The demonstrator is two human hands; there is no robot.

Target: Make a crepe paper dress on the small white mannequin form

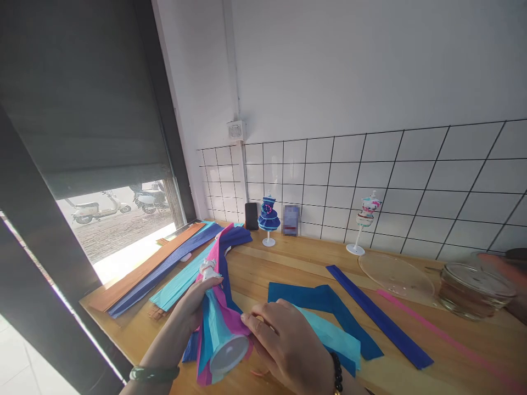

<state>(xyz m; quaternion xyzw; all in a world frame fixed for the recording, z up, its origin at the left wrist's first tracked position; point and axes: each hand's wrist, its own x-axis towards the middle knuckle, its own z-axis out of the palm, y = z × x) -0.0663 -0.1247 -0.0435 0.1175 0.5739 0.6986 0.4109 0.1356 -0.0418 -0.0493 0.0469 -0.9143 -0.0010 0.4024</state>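
Observation:
My left hand (192, 307) is wrapped round the waist of a small white dress form (208, 271), which leans toward me with its round white base (229, 354) facing me. Strips of turquoise and pink crepe paper (216, 326) hang round it like a skirt. At the skirt's right side, my right hand (284, 343) pinches the edge of the pink crepe paper (235, 321) between thumb and fingers. A pink strip (224, 236) trails up past the form's top, over dark blue paper. Beneath and beside my right hand lie a light turquoise strip (335, 334) and a teal strip (349, 315).
Against the tiled wall stand a dress form in blue ruffles (269, 216), another in white and pink (365, 216), a phone (251, 215) and a card (291, 220). Orange paper (140, 274) lies left. Blue strip (376, 315), clear disc (395, 274) and glass bowl (473, 296) are right.

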